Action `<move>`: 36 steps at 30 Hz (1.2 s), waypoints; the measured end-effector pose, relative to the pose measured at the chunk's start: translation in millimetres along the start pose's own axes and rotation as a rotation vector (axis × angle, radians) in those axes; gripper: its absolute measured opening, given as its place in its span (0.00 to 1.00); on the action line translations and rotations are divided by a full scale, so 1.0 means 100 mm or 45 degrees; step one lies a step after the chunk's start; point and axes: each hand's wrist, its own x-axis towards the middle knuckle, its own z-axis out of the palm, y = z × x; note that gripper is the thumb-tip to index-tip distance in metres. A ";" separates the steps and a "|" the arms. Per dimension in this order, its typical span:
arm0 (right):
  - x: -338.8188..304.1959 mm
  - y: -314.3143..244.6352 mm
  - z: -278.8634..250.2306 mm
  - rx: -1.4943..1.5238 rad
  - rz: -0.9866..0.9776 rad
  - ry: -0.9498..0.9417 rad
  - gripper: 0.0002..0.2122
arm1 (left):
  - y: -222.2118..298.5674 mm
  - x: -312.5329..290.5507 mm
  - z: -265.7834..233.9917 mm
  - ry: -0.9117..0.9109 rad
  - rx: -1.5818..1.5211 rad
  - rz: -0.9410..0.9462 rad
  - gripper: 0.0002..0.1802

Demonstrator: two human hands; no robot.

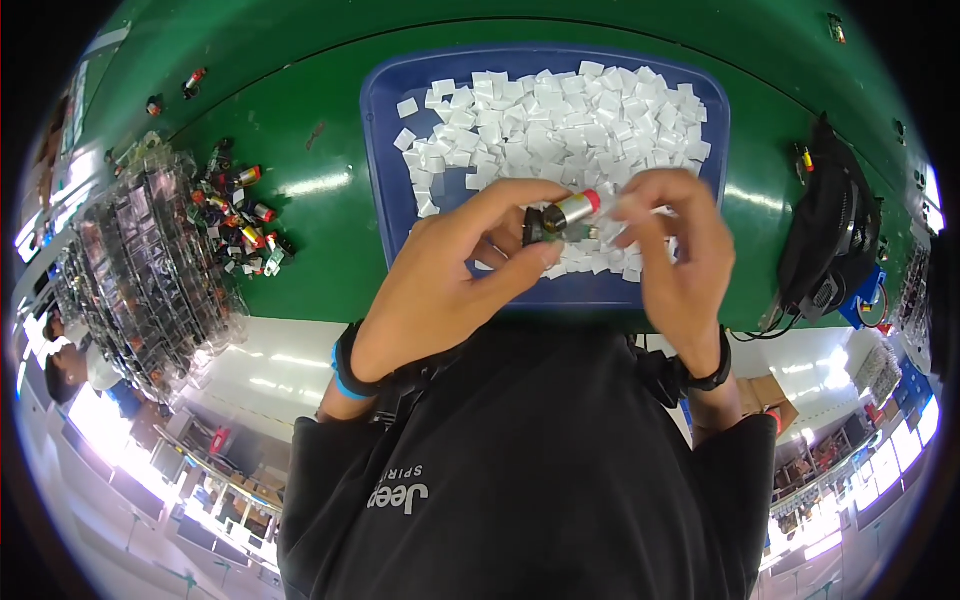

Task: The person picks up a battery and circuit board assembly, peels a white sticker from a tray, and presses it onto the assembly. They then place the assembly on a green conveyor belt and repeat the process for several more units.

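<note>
While both hands meet over the front of the blue tray (pixel 384 150), they share one small cylinder (pixel 566 214): silver body, red cap at its right end, black part at its left end. Left hand (pixel 440 290) pinches the black end between thumb and forefinger, other fingers curled under. Right hand (pixel 680 255) pinches near the red end and also grips a small white square (pixel 622 206), which looks pressed against the cylinder, though the contact is partly hidden by fingers. The cylinder lies roughly level, tilted slightly up to the right, held above the tray and not resting on it.

Tray is filled with a loose heap of white squares (pixel 560 115), mostly toward the far and right side; bare blue floor shows at left. It sits on a green table (pixel 320 240). Left of it, well apart, lies a scatter of small cylinders (pixel 240 215) with red and dark parts, beside a stack of clear plastic trays (pixel 140 260). At far right a black device with cables (pixel 830 235) rests on the table edge. Dark wristbands on both wrists, blue edge on the left one.
</note>
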 end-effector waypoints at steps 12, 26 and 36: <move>0.14 -0.08 0.02 -0.409 -0.470 -0.264 0.19 | -0.09 -0.02 0.00 0.003 -0.083 0.111 0.22; 0.07 -0.18 -0.07 -0.326 -0.602 -0.308 0.14 | -0.04 -0.06 0.02 0.013 -0.187 0.086 0.20; 0.04 -0.13 -0.05 -0.478 -0.790 -0.335 0.14 | -0.03 -0.05 -0.01 -0.183 -0.161 -0.003 0.11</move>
